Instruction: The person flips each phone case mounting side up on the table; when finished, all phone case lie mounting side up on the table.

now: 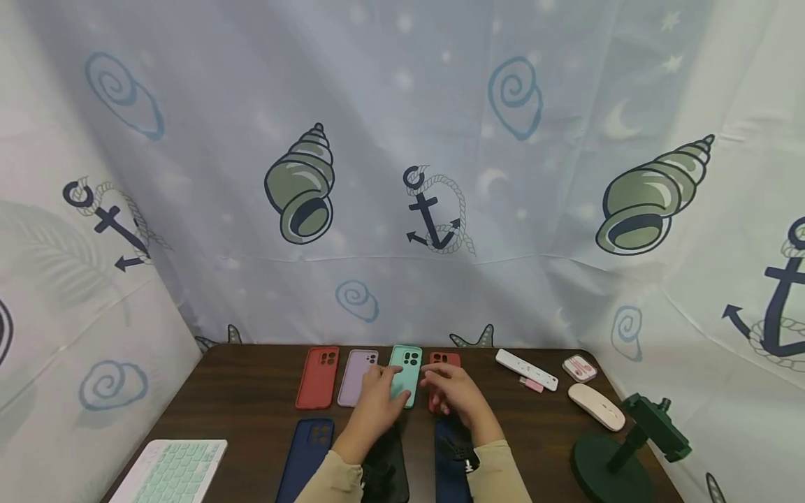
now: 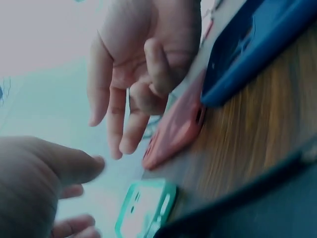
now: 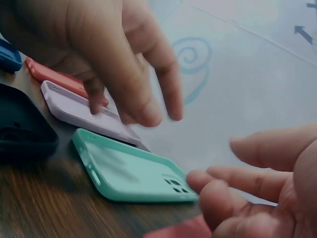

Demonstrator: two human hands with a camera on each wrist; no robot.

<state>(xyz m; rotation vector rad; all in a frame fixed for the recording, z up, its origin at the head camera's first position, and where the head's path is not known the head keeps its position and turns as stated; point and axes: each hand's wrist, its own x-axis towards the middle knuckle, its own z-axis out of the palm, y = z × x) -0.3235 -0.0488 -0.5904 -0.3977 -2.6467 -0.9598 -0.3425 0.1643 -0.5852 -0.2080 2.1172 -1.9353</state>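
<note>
A row of phone cases lies at the back of the dark wooden table: a red one [image 1: 316, 381], a lilac one [image 1: 357, 374], a mint green one [image 1: 407, 370] and a second red one [image 1: 445, 359]. My left hand [image 1: 376, 399] hovers by the mint green case [image 3: 133, 171], its fingers loosely bent and nothing in them. Over the second red case [image 2: 176, 124], partly covering it, is my right hand [image 1: 462, 397], also holding nothing. In the right wrist view a gap shows between the left hand [image 3: 104, 44] and the mint green case. Both hands' fingers look relaxed.
Nearer me lie a navy case [image 1: 302, 457], a black case [image 1: 388, 464] and another navy case [image 1: 445, 468]. A keyboard [image 1: 172, 471] sits at left. On the right are a white power strip [image 1: 525, 368], a pink USB stick [image 1: 532, 385], a small box [image 1: 579, 368], a mouse [image 1: 596, 406] and a green stand [image 1: 613, 471].
</note>
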